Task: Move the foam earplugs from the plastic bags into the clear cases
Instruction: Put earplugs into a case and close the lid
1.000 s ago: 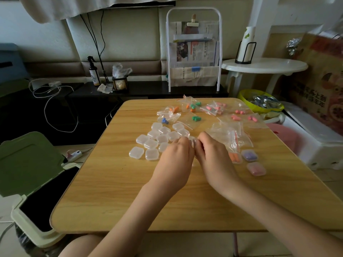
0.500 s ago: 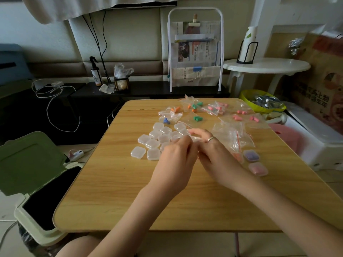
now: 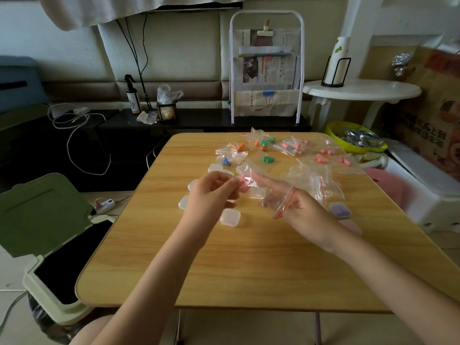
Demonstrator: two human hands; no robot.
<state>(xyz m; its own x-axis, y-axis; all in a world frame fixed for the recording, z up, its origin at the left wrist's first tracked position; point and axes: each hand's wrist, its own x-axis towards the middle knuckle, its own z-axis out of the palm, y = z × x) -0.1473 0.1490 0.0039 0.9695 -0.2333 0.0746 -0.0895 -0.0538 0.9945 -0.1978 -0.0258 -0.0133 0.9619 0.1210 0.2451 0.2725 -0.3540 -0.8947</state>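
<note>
Right now the left hand (image 3: 211, 195) has its grip narrowed, fingertips pinching a pink foam earplug (image 3: 242, 180) just above the counter (image 3: 249, 265). Beside it, the right hand (image 3: 296, 210) holds a clear plastic bag (image 3: 271, 197) with a red zip strip, which drapes over its loosely extended fingers; the earplug sits at the bag's far end. An empty clear case (image 3: 230, 217) lies on the counter under the hands, with more cases (image 3: 215, 168) partly hidden behind the left hand. Farther back lie filled bags of orange, green, blue and pink earplugs (image 3: 267, 159). Right of the hands sits a case holding purple earplugs (image 3: 339, 210). A green bin (image 3: 44, 220) stands open to the left.
</note>
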